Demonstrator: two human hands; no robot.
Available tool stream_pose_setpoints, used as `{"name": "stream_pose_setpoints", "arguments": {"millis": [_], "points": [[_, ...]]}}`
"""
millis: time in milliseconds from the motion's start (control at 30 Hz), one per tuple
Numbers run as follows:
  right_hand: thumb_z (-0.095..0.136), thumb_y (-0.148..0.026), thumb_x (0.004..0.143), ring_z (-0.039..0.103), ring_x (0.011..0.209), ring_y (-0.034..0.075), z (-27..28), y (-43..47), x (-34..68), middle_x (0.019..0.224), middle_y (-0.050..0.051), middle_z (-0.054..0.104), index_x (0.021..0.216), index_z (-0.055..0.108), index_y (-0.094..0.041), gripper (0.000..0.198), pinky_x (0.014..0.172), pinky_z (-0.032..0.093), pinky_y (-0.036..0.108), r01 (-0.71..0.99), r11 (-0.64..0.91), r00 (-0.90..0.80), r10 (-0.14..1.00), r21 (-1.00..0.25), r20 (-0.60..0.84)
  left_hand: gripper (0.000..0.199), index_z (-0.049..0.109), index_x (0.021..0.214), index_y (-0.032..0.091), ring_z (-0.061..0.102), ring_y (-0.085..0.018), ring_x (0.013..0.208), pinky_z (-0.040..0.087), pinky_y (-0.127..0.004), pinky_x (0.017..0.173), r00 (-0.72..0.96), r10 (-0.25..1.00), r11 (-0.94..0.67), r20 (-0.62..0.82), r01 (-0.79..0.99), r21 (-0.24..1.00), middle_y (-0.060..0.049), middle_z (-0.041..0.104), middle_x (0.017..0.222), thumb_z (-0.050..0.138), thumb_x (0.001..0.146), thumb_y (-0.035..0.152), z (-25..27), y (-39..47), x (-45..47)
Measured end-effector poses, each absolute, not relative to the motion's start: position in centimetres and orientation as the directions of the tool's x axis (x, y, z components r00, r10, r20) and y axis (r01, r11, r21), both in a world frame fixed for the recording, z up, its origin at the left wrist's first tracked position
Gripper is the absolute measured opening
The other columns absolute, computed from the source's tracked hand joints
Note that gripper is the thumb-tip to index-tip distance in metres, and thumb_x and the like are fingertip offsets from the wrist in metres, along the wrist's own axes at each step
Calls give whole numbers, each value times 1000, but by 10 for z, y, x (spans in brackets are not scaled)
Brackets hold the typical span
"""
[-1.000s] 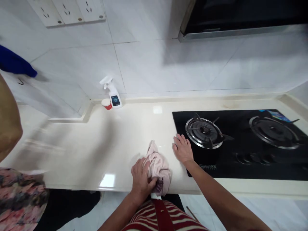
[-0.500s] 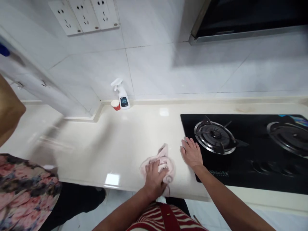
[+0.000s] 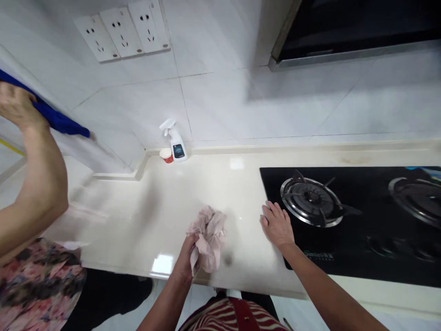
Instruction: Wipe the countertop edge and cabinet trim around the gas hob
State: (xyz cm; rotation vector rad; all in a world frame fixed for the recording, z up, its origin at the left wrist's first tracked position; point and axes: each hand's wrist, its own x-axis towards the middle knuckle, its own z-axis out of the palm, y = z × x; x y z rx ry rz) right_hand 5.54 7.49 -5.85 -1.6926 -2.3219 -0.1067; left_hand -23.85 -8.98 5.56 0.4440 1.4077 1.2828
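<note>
Bunched in my left hand (image 3: 190,253) is a pale pink cloth (image 3: 210,236), lifted a little over the cream countertop (image 3: 193,188) near its front edge. The fingers are closed round the cloth's left side and partly hidden by it. My right hand (image 3: 278,226) lies flat with fingers stretched out, resting at the left edge of the black gas hob (image 3: 347,248). It holds nothing. The nearer burner (image 3: 312,197) is just beyond its fingertips.
A white spray bottle (image 3: 178,145) and a red-and-white paper cup (image 3: 166,155) stand against the back wall. At the left, a co-worker's hand (image 3: 17,103) presses a blue cloth (image 3: 62,120) on a wall edge. A range hood (image 3: 354,27) overhangs the hob.
My left hand has picked the pink cloth up off the counter and shifted it left. The co-worker's hand and blue cloth have come into view. My right hand stays by the hob.
</note>
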Motion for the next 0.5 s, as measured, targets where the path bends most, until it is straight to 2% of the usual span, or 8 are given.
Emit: {"name": "stream_pose_setpoints", "arguments": {"millis": [67, 133, 200, 267, 333, 367, 433, 500], "points": [[35, -32, 102, 36, 150, 26, -59, 75, 55, 158, 8, 49, 137, 62, -19, 46, 122, 27, 47, 944, 312, -277, 925, -106, 260, 67, 65, 127, 16, 70, -29, 102, 57, -41, 86, -277, 829, 376, -486, -368, 850, -14, 72, 110, 61, 82, 65, 58, -75, -252], [37, -32, 101, 36, 149, 26, -60, 75, 55, 157, 8, 49, 137, 62, -19, 46, 121, 28, 48, 946, 303, -265, 927, -114, 265, 69, 59, 135, 18, 67, -28, 110, 55, -41, 91, -443, 779, 381, -445, -230, 896, -15, 68, 123, 64, 82, 62, 56, -67, -274], [37, -32, 100, 37, 149, 26, -61, 75, 55, 156, 9, 50, 136, 62, -20, 46, 121, 29, 48, 946, 304, -264, 926, -117, 269, 69, 52, 141, 21, 61, -28, 121, 52, -42, 98, -703, 656, 383, -276, -5, 924, -15, 59, 138, 62, 85, 59, 52, -65, -296], [38, -32, 100, 37, 149, 27, -62, 75, 55, 156, 9, 50, 136, 62, -20, 45, 121, 29, 49, 944, 310, -270, 923, -116, 274, 61, 51, 142, 24, 53, -28, 133, 47, -44, 107, -810, 587, 371, -7, 262, 891, -14, 51, 148, 57, 91, 55, 49, -65, -306], [38, -33, 100, 37, 149, 27, -63, 75, 56, 157, 9, 50, 135, 62, -20, 45, 121, 29, 49, 942, 316, -275, 919, -110, 282, 50, 55, 140, 26, 47, -28, 140, 41, -47, 114, -699, 678, 291, 227, 539, 791, -13, 50, 149, 54, 94, 46, 44, -62, -300], [38, -33, 100, 37, 149, 27, -63, 75, 56, 156, 10, 50, 135, 62, -19, 45, 121, 29, 49, 942, 318, -278, 917, -106, 287, 46, 58, 137, 27, 46, -28, 141, 38, -49, 115, -591, 756, 244, 282, 654, 717, -12, 51, 149, 55, 94, 41, 41, -58, -291], [37, -33, 100, 37, 149, 28, -64, 75, 57, 155, 10, 51, 134, 63, -18, 45, 120, 30, 49, 941, 325, -284, 912, -98, 296, 42, 64, 132, 29, 43, -33, 144, 35, -56, 115, -368, 896, 175, 250, 809, 562, -12, 51, 152, 63, 90, 35, 34, -44, -269], [37, -34, 101, 38, 148, 28, -64, 75, 58, 154, 10, 52, 134, 63, -18, 45, 120, 30, 49, 940, 328, -287, 908, -95, 305, 49, 66, 131, 32, 38, -39, 146, 33, -63, 113, -243, 962, 165, 127, 882, 443, -12, 46, 157, 72, 83, 34, 27, -26, -250]]}}
